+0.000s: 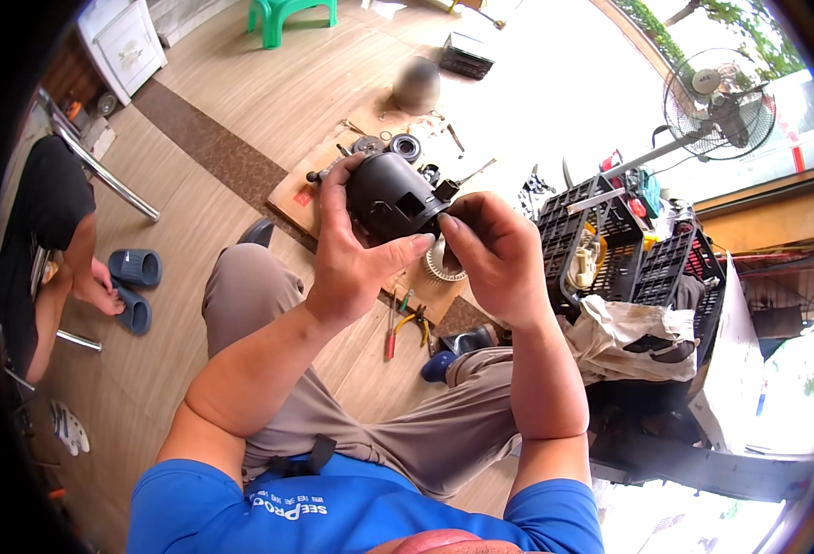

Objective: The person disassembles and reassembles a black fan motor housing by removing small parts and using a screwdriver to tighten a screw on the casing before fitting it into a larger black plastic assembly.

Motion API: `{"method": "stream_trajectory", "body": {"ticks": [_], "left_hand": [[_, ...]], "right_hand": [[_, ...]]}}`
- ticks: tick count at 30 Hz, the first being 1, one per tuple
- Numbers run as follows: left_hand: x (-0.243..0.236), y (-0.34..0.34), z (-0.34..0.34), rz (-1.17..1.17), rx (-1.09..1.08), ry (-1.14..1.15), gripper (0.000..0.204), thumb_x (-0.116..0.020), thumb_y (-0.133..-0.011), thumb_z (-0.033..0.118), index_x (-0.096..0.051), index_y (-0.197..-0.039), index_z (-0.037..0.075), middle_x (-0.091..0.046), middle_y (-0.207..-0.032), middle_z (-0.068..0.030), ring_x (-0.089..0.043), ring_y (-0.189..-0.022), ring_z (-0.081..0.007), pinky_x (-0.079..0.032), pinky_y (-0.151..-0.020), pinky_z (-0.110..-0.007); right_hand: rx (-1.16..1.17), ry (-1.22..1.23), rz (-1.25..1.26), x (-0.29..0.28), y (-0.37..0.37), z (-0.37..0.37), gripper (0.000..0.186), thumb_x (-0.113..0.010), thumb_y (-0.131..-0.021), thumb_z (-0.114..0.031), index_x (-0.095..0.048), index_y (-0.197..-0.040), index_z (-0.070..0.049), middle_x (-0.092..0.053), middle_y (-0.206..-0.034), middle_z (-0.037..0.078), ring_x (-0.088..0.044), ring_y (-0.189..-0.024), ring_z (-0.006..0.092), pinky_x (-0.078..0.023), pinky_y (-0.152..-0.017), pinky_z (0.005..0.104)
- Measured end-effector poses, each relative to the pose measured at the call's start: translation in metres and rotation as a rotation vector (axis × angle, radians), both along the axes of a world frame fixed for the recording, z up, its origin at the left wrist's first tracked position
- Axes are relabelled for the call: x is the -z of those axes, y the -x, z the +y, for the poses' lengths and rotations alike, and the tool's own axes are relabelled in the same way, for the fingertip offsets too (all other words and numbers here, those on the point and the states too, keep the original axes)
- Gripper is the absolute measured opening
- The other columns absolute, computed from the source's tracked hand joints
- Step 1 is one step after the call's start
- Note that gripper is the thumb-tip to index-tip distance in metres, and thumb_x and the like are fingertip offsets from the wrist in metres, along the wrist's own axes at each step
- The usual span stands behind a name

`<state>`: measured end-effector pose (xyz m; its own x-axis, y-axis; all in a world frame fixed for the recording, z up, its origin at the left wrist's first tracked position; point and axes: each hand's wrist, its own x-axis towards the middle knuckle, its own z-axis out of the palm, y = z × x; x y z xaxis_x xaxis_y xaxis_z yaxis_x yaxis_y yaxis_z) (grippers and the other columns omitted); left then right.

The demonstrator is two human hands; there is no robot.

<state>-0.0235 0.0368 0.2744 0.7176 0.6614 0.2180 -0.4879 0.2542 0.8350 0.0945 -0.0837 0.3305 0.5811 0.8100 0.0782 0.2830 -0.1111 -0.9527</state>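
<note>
A black cylindrical housing [381,192] with a square opening in its side is held up in front of me. My left hand [349,272] is wrapped around it, thumb along the lower edge. At its right edge, next to a small protruding block, the thumb and fingers of my right hand [497,257] are pinched together. What they grip there is hidden. Beneath the housing lies a cardboard sheet [289,198] with a round ring-shaped part [405,147] and other small parts. A pale toothed ring [441,265] shows partly below my hands.
Pliers [413,319] and a red-handled screwdriver [390,343] lie on the floor near my legs. Black plastic crates [601,263] and a standing fan [719,103] are on the right. A seated person's bare foot [100,294] is beside blue slippers [136,268] at left. A green stool [282,17] stands far off.
</note>
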Motion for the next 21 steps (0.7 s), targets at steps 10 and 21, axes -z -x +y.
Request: {"method": "stream_trajectory", "body": {"ticks": [10, 21], "left_hand": [[0.008, -0.009, 0.006, 0.038, 0.034, 0.187, 0.069, -0.079, -0.080, 0.005, -0.038, -0.135, 0.001, -0.060, -0.113, -0.0079, -0.063, -0.102, -0.0162, -0.054, -0.088, -0.030], [0.016, -0.009, 0.014, 0.010, 0.293, 0.349, 0.023, -0.064, -0.095, 0.016, -0.063, -0.114, 0.003, -0.069, -0.103, -0.0055, -0.067, -0.092, -0.0146, -0.055, -0.081, -0.029]], "right_hand": [[0.114, -0.134, -0.287, 0.015, -0.003, 0.015, 0.016, -0.070, -0.088, 0.000, -0.065, -0.103, -0.003, -0.065, -0.077, 0.005, -0.060, -0.071, 0.0100, -0.049, -0.063, 0.0263], [0.085, -0.208, -1.051, 0.042, -0.012, 0.034, 0.009, -0.065, -0.089, -0.007, -0.057, -0.090, -0.004, -0.061, -0.083, 0.017, -0.062, -0.073, 0.0388, -0.050, -0.061, 0.0450]]}}
